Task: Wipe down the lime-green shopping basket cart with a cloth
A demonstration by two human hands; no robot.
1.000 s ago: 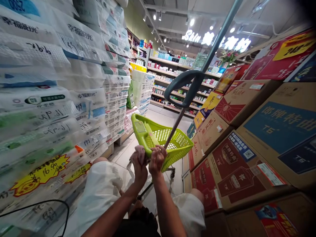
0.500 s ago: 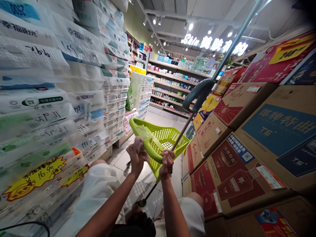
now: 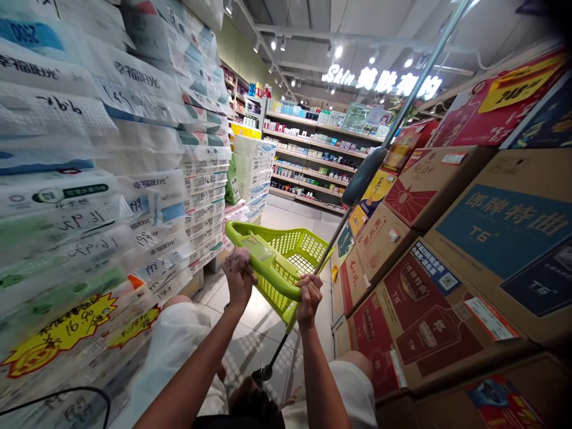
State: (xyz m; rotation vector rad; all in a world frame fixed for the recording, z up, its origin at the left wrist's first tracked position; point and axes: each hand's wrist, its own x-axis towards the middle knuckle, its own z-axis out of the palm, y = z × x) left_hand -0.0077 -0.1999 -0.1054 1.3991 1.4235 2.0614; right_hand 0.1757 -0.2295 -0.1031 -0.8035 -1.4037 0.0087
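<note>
Clenching pinkish cloth (image 3: 240, 257): left fingers (image 3: 245, 276), at near rim of green basket (image 3: 273, 279). Right fingers (image 3: 308, 283) clasping rim's right corner, grey pole (image 3: 333, 240) beside. Basket just beyond fingers, long axis pointing away, rightward.

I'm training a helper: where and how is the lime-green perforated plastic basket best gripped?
Probably grip the basket by its near rim, coming from the camera's side with a wraparound hold: that edge faces this way and looks thick and rounded, while the walls are perforated.
</note>
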